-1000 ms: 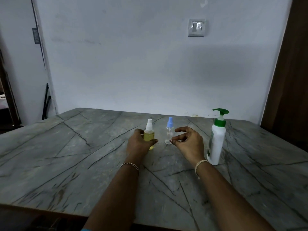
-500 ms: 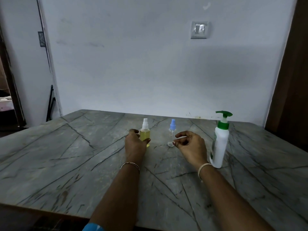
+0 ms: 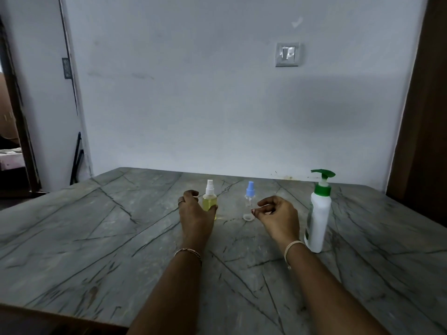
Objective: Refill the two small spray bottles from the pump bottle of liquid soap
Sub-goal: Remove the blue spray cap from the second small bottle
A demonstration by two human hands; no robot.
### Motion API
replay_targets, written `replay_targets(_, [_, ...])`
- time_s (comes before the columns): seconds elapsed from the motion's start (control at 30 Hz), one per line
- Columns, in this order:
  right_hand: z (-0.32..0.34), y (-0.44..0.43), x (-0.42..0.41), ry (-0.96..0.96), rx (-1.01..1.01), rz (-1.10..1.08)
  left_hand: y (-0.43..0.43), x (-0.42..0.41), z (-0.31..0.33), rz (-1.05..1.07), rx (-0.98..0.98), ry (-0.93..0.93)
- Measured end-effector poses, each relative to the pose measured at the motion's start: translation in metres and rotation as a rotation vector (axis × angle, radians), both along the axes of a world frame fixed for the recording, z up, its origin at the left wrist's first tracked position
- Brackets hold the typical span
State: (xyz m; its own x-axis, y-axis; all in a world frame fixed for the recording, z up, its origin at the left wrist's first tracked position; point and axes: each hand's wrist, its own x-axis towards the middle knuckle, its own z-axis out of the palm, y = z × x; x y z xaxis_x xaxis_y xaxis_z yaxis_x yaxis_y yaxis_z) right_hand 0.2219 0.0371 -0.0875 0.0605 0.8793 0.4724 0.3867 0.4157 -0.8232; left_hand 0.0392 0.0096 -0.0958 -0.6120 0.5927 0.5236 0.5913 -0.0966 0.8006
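Observation:
A small spray bottle with a white nozzle and yellow liquid (image 3: 209,200) stands upright on the grey stone table (image 3: 96,238). My left hand (image 3: 194,213) is wrapped around its lower part. To its right stands a small clear spray bottle with a blue nozzle (image 3: 249,198), and a small clear cap (image 3: 248,217) lies at its foot. My right hand (image 3: 278,220) hovers just right of that cap, fingers loosely curled, holding nothing. A white pump bottle with a green pump head (image 3: 318,213) stands upright further right, beside my right wrist.
A white wall with a light switch (image 3: 287,54) rises behind the table's far edge. A dark doorway (image 3: 9,141) opens on the left and a brown wooden panel (image 3: 425,117) stands on the right. The table's near edge runs along the bottom left.
My right hand has drawn back slightly from the blue-nozzle bottle and its cap. My left hand stays on the yellow bottle. The camera has tilted up a little.

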Motion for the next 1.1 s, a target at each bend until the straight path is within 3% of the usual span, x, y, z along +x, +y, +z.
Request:
replay_targets(0.17, [0.005, 0.009, 0.0, 0.003, -0.015, 0.019, -0.006, 0.016, 0.008, -0.05, 0.044, 0.148])
replay_targets(0.43, [0.014, 0.035, -0.007, -0.037, -0.081, 0.076, 0.004, 0.022, -0.004, -0.239, -0.081, 0.315])
replay_targets(0.77, [0.015, 0.067, -0.028, -0.062, -0.109, 0.184, 0.018, 0.025, -0.008, -0.401, -0.282, 0.161])
replay_targets(1.1, [0.015, 0.062, -0.025, -0.089, -0.063, 0.244, 0.018, 0.021, -0.009, -0.41, -0.231, 0.042])
